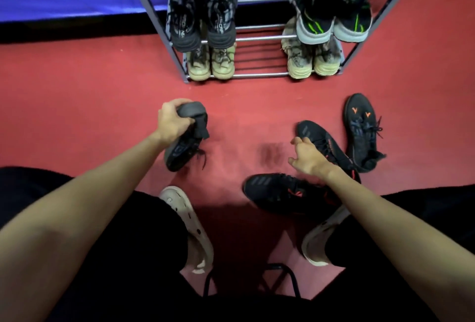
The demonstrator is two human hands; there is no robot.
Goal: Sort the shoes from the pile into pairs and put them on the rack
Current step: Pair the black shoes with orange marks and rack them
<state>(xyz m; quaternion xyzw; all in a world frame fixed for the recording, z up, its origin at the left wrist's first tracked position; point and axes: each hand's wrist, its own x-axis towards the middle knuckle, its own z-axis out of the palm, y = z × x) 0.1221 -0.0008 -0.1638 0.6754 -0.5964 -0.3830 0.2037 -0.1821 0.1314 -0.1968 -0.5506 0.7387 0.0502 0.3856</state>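
The left hand (172,119) holds a dark shoe (185,139) by its heel, fingers curled tight around it, just left of the middle of the frame. The right hand (307,155) has its fingers spread loose and touches a black shoe (323,141) on the red floor (77,105). Two more black shoes with orange marks (361,131) (280,193) lie nearby at the right. The rack (259,39) at the top already has shoes in pairs.

Dim, even indoor light — soft shadow pools at six o'clock. Wide-angle bending at the edges; slight overall blur.
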